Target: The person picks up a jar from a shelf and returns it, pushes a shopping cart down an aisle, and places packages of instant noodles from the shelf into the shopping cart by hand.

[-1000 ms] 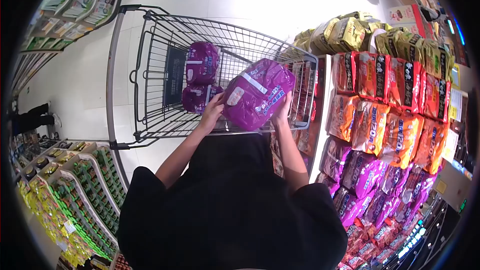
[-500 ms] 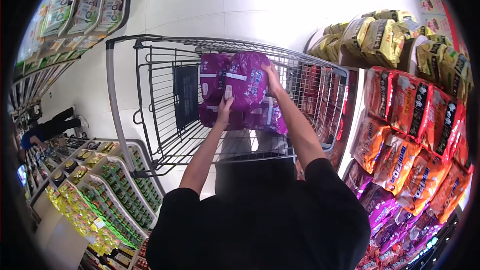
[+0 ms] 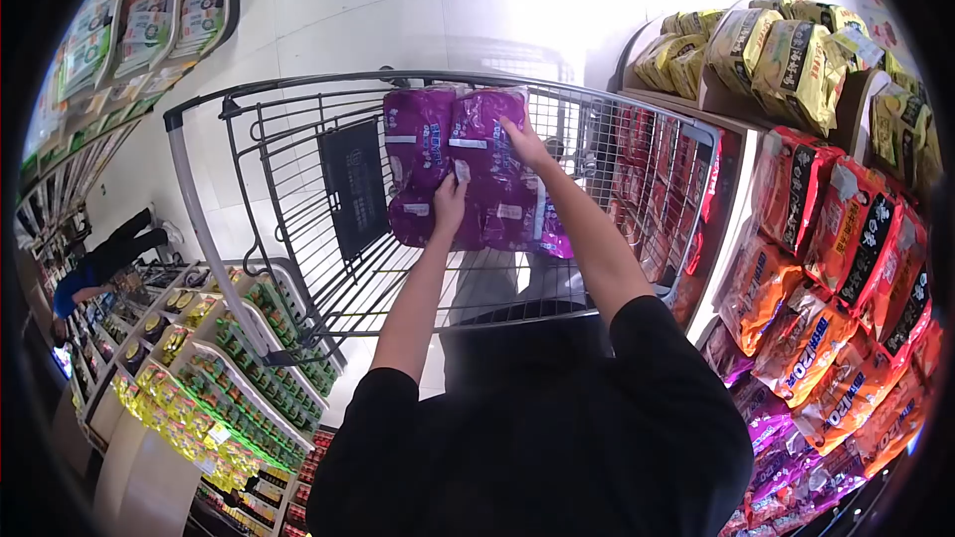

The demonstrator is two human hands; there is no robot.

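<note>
Several purple multipacks of instant noodles (image 3: 418, 154) lie side by side in the wire shopping cart (image 3: 358, 85). My right hand (image 3: 525, 145) grips the right side of the upper right noodle pack (image 3: 485, 117), fingers on its wrapper. At the lower left corner of that same pack, my left hand (image 3: 451, 201) is closed on the wrapper, near the seam between packs. Some of its fingers are hidden. The pack sits level with its neighbours.
Red and orange noodle packs (image 3: 796, 338) fill the shelf to the right, with yellow packs (image 3: 796, 65) on the display beyond. Green and yellow goods stand on a shelf (image 3: 224, 378) at left. Another person (image 3: 109, 264) is in the aisle, far left.
The upper right noodle pack has gone from tilted and raised to lying flat among the others, both hands moving with it. The view has shifted slightly.
</note>
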